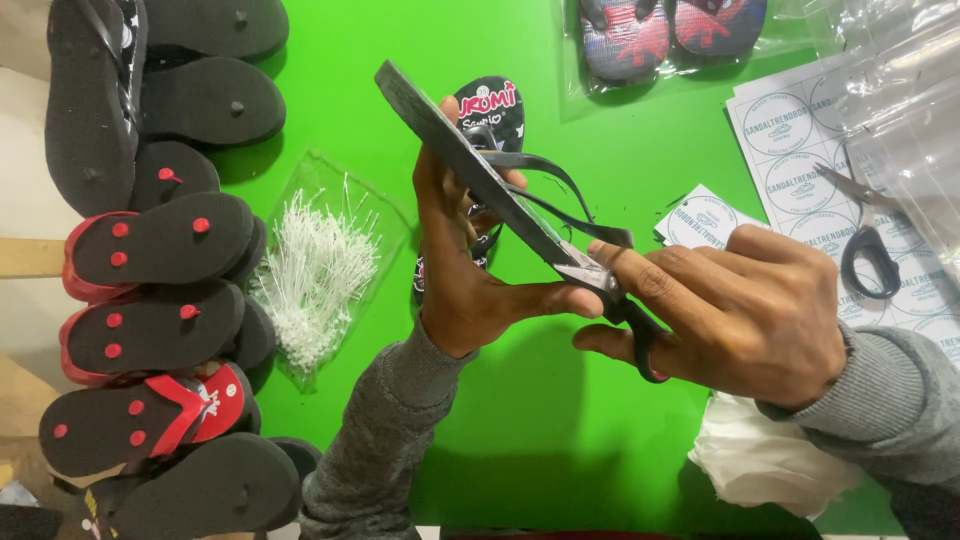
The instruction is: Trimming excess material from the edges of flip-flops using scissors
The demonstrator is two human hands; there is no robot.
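- grey sleeves run up from the bottom edge to both hands, above a green table (560, 440).
- left hand (465, 275) is closed around a black flip-flop (470, 165), thumb pointing right along its lower end, fingers wrapped behind the sole; the flip-flop is held on edge, tilted, its top end up and to the left, clear of the table.
- black straps (555, 185) arc off the sole toward the right.
- right hand (745, 310) is closed on black-handled scissors (615, 295), fingers through the handle loops, index finger laid along the top.
- scissor blades meet the lower end of the flip-flop just by the left thumb; they look nearly closed, though the hand hides too much to be sure.
- second flip-flop with a printed pink and white design (492, 110) lies on the table behind the held one.
- clear bag of white plastic tag fasteners (315, 270) lies left of the left hand.
- stack of black and red-strapped flip-flops (160, 250) sits soles-up along the left edge.
- sheets of round stickers (790, 150) lie at the right, with another pair of scissors (865, 250) on them.
- white crumpled bag (760, 460) lies under the right wrist.
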